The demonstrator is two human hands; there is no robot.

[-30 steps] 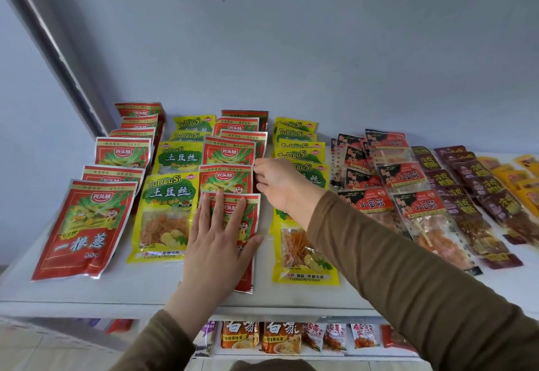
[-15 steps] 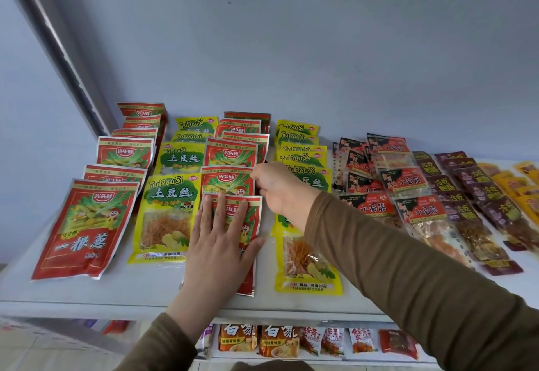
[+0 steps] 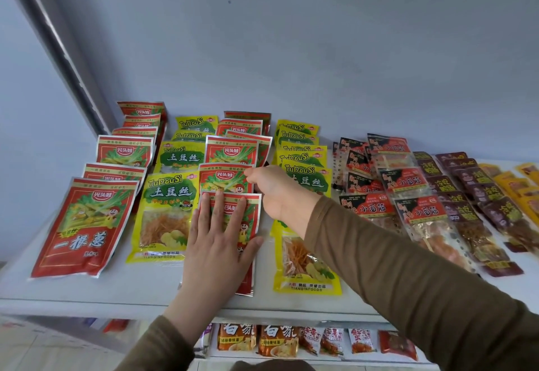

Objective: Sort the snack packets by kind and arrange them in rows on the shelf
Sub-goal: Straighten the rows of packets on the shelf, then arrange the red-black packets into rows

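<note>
Red packets: front red packet (image 3: 248,219) lies flat on the shelf (image 3: 87,292), third row from left.
Left hand (image 3: 215,242): fingers spread flat on it.
Right hand (image 3: 274,192): fingers pinching the next red packet (image 3: 224,179).
Neighbours: yellow packets (image 3: 166,210) on both sides; the right forearm (image 3: 393,277) covers the right ones.

A plain pale blue-grey wall (image 3: 320,49) fills the upper view, evenly lit, with one small dark speck (image 3: 229,1). A grey metal upright (image 3: 58,46) slants along the left. The white shelf (image 3: 87,292) meets the wall; light floor tiles (image 3: 35,344) show below at left.
</note>
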